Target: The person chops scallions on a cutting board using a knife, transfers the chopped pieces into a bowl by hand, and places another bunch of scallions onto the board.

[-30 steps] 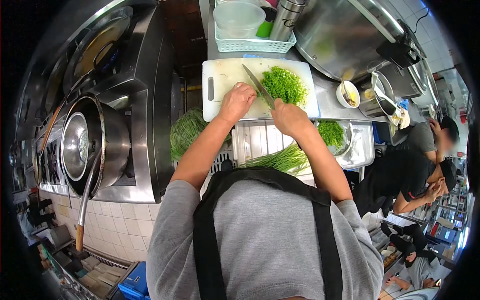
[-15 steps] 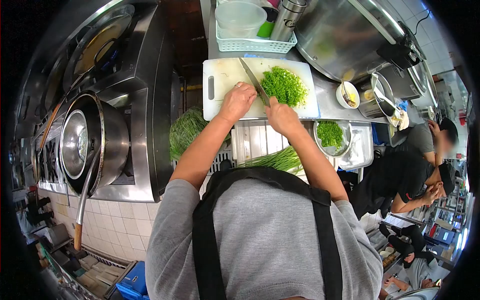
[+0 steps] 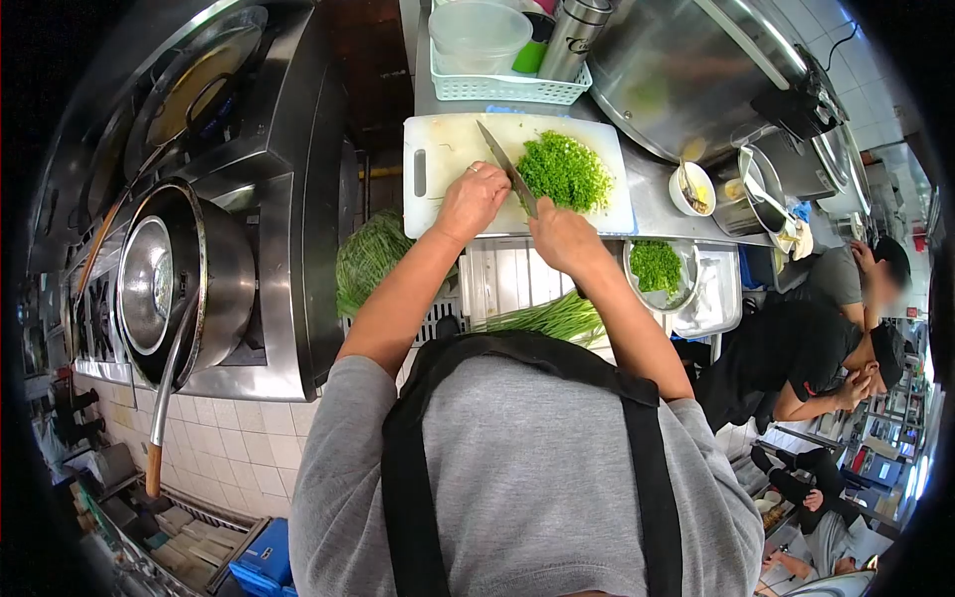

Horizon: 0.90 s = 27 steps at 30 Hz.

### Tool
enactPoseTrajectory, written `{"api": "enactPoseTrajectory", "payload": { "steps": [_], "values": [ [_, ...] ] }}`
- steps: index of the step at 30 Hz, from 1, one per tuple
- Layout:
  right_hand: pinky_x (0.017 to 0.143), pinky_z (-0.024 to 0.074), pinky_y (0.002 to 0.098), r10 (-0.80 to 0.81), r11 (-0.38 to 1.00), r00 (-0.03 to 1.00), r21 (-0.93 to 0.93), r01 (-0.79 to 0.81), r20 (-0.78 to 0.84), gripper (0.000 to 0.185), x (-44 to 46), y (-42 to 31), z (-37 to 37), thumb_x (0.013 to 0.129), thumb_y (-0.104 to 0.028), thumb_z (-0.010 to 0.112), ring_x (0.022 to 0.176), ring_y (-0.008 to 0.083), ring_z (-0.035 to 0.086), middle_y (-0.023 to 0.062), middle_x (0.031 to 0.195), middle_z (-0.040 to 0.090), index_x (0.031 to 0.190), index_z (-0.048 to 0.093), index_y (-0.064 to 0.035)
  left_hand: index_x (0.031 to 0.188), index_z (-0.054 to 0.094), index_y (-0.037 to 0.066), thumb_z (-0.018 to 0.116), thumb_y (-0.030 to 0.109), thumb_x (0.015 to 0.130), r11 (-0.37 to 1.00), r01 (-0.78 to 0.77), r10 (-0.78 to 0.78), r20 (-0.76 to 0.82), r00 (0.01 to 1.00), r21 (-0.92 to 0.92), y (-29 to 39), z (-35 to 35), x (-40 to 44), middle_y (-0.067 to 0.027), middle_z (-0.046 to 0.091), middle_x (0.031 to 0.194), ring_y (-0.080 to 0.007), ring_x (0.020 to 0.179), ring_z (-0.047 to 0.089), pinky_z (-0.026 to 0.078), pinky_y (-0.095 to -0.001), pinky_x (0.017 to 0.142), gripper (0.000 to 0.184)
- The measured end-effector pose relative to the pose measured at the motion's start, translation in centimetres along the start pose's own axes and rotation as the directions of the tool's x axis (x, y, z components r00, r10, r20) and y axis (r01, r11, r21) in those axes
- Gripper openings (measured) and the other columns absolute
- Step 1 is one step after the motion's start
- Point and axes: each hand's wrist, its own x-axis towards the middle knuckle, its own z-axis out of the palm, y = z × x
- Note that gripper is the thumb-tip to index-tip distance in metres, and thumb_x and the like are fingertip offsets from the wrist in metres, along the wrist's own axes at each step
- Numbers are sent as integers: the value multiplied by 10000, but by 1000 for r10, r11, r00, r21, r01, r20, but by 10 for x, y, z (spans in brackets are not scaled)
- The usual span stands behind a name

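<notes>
On the white cutting board point(image 3: 431, 214) lies a pile of chopped green herbs point(image 3: 567, 171). My right hand point(image 3: 563, 235) is closed round the handle of a long knife point(image 3: 504, 159), whose blade points up and left along the pile's left side. Close to the blade's left side, my left hand point(image 3: 474, 202) rests on the board with curled fingers; what they hold is hidden. Uncut green stalks point(image 3: 547, 319) lie below the board, near my chest. A bowl of chopped greens point(image 3: 657, 267) stands right of my right forearm.
A light blue basket point(image 3: 509, 90) and a large steel pot point(image 3: 686, 75) stand beyond the board. A small white bowl point(image 3: 692, 189) is to its right. At left is a stove with a wok point(image 3: 229, 284). Two co-workers point(image 3: 796, 348) are at the right.
Over the last second, my right hand and the knife have shifted slightly left. The bowl of chopped greens is now less covered by my forearm. My left hand has hardly moved.
</notes>
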Motion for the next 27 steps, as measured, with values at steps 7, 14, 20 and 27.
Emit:
{"api": "enactPoseTrajectory", "payload": {
  "steps": [7, 14, 20, 27],
  "values": [
    [767, 481, 537, 5, 996, 1000, 85, -3, -20, 290, 11, 4, 9, 937, -266, 443, 820, 461, 625, 304, 832, 634, 973, 475, 20, 812, 623, 50, 696, 61, 731, 997, 51, -51, 2, 999, -59, 4, -7, 0, -68, 634, 908, -268, 915, 585, 497, -366, 796, 109],
    [772, 494, 527, -29, 999, 998, -35, 31, 56, 250, 5, -7, -17, 927, -221, 429, 808, 455, 635, 302, 828, 637, 981, 490, 15, 798, 613, 46, 687, 42, 731, 998, 58, -58, 14, 998, -32, -3, -13, -6, -69, 632, 880, -275, 897, 588, 501, -372, 778, 100],
    [748, 510, 513, -4, 1000, 999, -22, 4, -38, 242, 2, -6, 15, 918, -208, 425, 786, 455, 642, 290, 820, 645, 965, 498, 19, 776, 604, 39, 669, 16, 728, 999, 9, -8, 8, 1000, -54, -4, -12, -6, -73, 623, 844, -282, 863, 588, 505, -374, 746, 84],
    [740, 506, 514, -17, 999, 1000, -50, 18, 25, 251, -4, -13, -10, 920, -215, 426, 794, 439, 646, 281, 837, 650, 960, 494, 23, 776, 603, 39, 660, 11, 732, 996, 21, -22, -8, 1000, -89, -6, -10, -5, -77, 616, 834, -286, 850, 581, 502, -375, 746, 78]
  ]
}}
